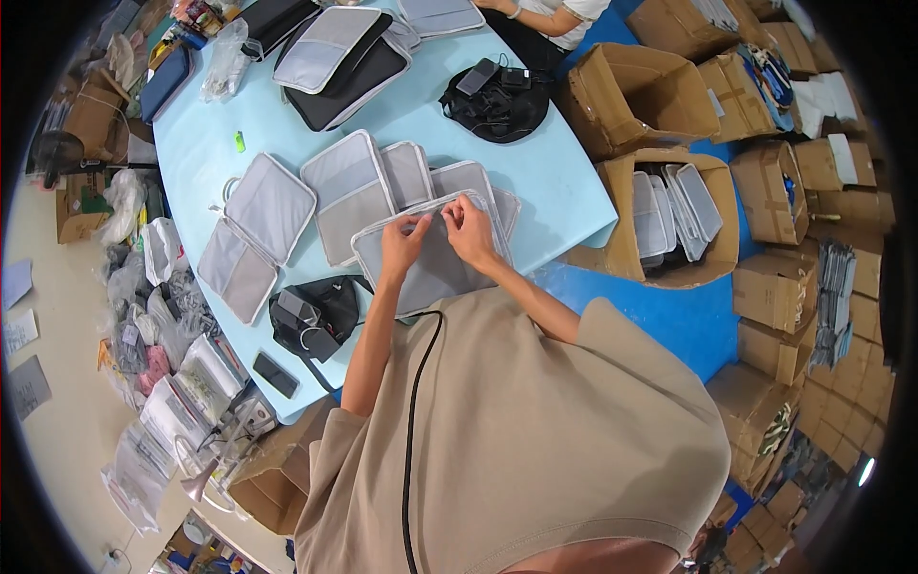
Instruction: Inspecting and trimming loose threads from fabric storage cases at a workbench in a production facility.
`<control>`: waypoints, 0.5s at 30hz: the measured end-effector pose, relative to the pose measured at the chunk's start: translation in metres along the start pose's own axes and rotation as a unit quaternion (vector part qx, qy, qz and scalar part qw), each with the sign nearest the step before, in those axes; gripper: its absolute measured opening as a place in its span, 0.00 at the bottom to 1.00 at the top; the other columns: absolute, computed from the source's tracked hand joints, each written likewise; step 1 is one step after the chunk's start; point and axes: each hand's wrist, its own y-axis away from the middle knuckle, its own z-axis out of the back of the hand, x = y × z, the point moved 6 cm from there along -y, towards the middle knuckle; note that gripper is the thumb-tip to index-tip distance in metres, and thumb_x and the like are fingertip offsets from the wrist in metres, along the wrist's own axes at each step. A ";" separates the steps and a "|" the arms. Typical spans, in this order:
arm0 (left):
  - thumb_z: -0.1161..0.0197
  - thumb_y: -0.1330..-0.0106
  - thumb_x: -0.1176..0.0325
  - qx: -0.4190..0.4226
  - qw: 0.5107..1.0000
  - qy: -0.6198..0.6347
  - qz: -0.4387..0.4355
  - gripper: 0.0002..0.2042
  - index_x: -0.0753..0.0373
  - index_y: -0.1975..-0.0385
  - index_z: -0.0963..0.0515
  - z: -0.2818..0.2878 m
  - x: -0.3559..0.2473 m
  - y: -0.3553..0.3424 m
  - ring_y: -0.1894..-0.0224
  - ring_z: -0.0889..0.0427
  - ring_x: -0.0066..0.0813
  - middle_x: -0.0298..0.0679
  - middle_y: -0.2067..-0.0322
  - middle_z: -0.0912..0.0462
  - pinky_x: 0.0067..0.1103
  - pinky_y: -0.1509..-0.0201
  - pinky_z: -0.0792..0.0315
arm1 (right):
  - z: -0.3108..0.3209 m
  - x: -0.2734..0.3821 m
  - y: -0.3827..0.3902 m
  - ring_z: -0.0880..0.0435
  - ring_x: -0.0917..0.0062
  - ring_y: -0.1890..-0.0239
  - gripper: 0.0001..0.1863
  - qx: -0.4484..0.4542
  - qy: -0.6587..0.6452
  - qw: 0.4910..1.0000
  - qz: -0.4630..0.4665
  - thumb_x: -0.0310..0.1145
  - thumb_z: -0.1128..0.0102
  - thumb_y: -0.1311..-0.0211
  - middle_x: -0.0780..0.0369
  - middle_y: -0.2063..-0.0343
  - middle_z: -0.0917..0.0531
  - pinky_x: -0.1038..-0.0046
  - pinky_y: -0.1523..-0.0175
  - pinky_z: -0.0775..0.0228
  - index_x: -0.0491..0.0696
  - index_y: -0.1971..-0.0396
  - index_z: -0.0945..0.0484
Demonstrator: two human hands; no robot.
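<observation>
Near the table's close edge lies a flat grey fabric case point(435, 271) with pale trim, right in front of me. My left hand point(404, 247) pinches its far edge, fingers closed. Just to the right, my right hand point(469, 232) is also closed in a pinch on that edge; whatever small part sits between the fingertips is too small to make out. Beyond the hands, more grey cases point(349, 187) overlap, some partly covered by the one I hold. An opened-out grey case point(271, 209) rests to the left.
On the light blue table point(206, 124) are a black bag with devices point(316, 316), a phone point(275, 374), a black pouch with gadgets point(495, 110) and stacked dark cases point(335, 96). A cardboard box of cases point(622, 191) stands right. Across the table sits another person point(564, 21).
</observation>
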 end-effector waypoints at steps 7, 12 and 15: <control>0.29 0.31 0.52 0.020 0.996 0.046 0.073 0.19 0.64 0.72 0.15 0.000 0.004 0.006 0.79 0.34 0.12 0.25 0.81 0.26 0.19 0.77 0.44 | 0.002 0.002 0.001 0.19 0.59 0.74 0.10 -0.012 -0.003 1.000 0.008 0.25 0.35 0.36 0.58 0.78 0.21 0.61 0.67 0.30 0.44 0.70 0.30; 0.29 0.31 0.51 0.018 0.998 0.036 0.057 0.19 0.64 0.72 0.15 0.003 0.002 0.004 0.80 0.36 0.12 0.24 0.83 0.28 0.19 0.78 0.45 | 0.002 0.001 -0.001 0.19 0.59 0.74 0.10 -0.013 -0.007 1.000 0.000 0.25 0.35 0.36 0.58 0.78 0.21 0.61 0.68 0.30 0.44 0.70 0.30; 0.29 0.31 0.52 0.009 0.999 0.027 0.041 0.19 0.64 0.72 0.15 0.005 -0.001 0.004 0.80 0.35 0.12 0.25 0.83 0.28 0.18 0.78 0.45 | 0.003 0.004 -0.001 0.20 0.60 0.75 0.10 -0.024 -0.003 0.999 0.025 0.25 0.35 0.36 0.58 0.79 0.23 0.62 0.68 0.31 0.44 0.71 0.30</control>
